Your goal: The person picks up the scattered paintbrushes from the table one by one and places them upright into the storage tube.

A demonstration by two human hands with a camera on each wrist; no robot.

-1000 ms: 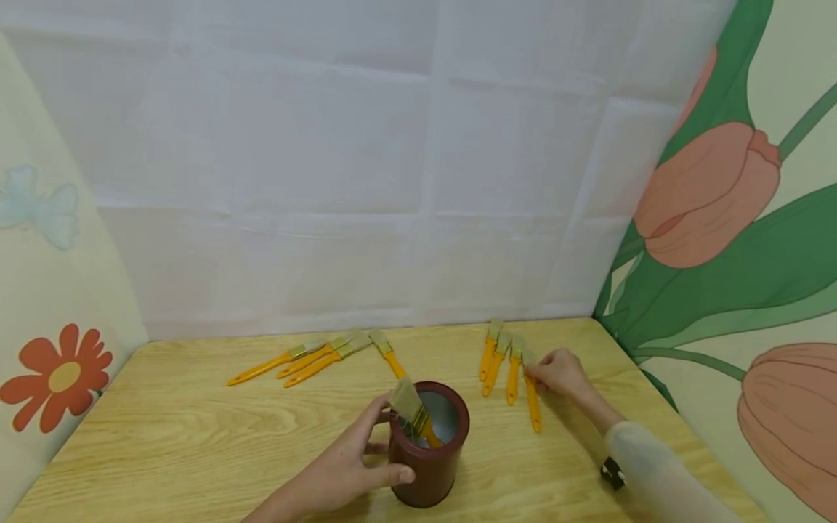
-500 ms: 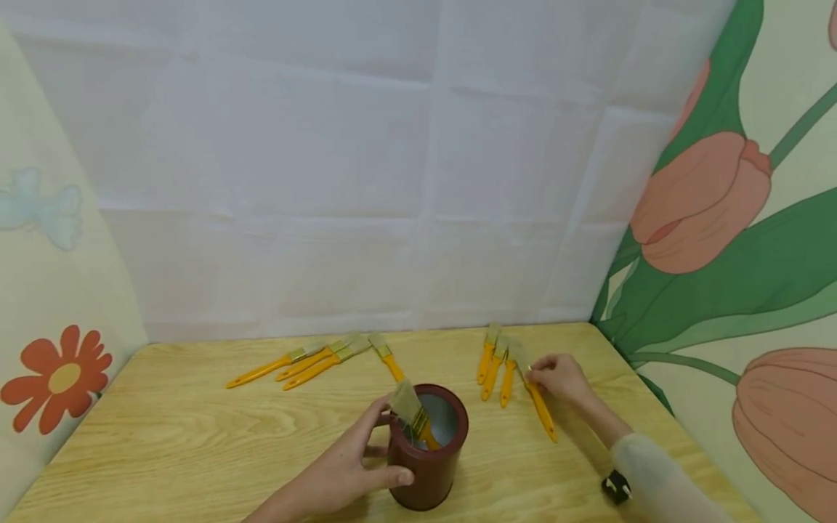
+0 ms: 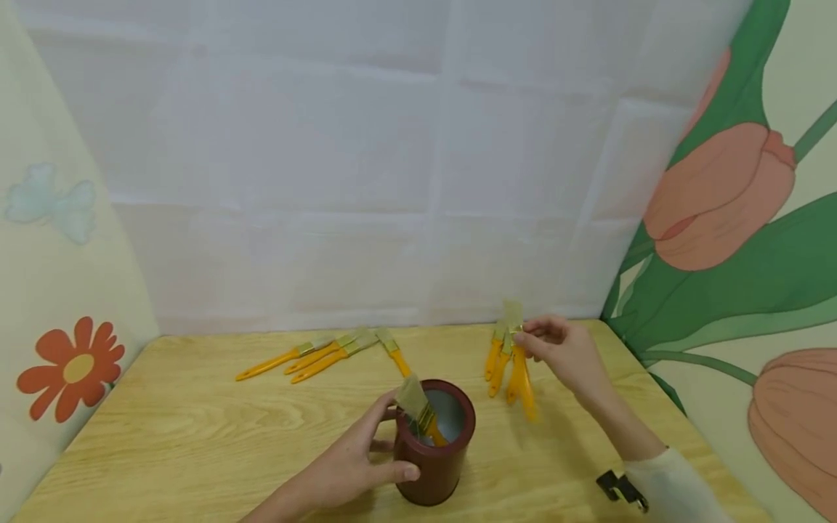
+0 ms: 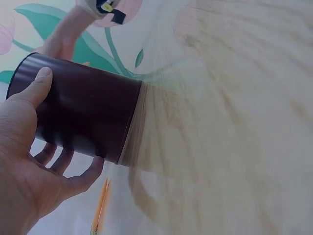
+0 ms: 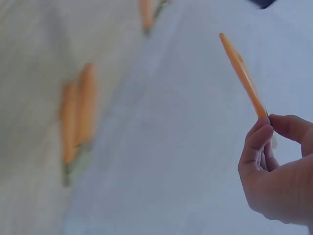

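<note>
My left hand [image 3: 356,465] grips a dark red can [image 3: 428,479], thumb on the near side and fingers round the far side. The can stands upright on the table, and in the left wrist view the fingers curl along its wall. Inside leans a paintbrush [image 3: 412,398], bristles up, its orange handle partly hidden by the rim. My right hand [image 3: 569,356] pinches another paintbrush [image 5: 242,76] between thumb and fingers near its metal band. That brush is raised, bristles up, handle hanging down. Behind it lie several more paintbrushes [image 3: 495,356], partly overlapped by it.
Several paintbrushes [image 3: 268,365] lie at the left back of the wooden table [image 3: 196,428]. A single paintbrush [image 3: 395,354] lies just behind the can. A black clip-like thing [image 3: 621,490] sits by the right sleeve. A white sheet [image 3: 340,160] hangs behind the table.
My right hand has lifted the rightmost paintbrush off the table and moved it up and left, over the other brushes. My left hand keeps its hold on the can.
</note>
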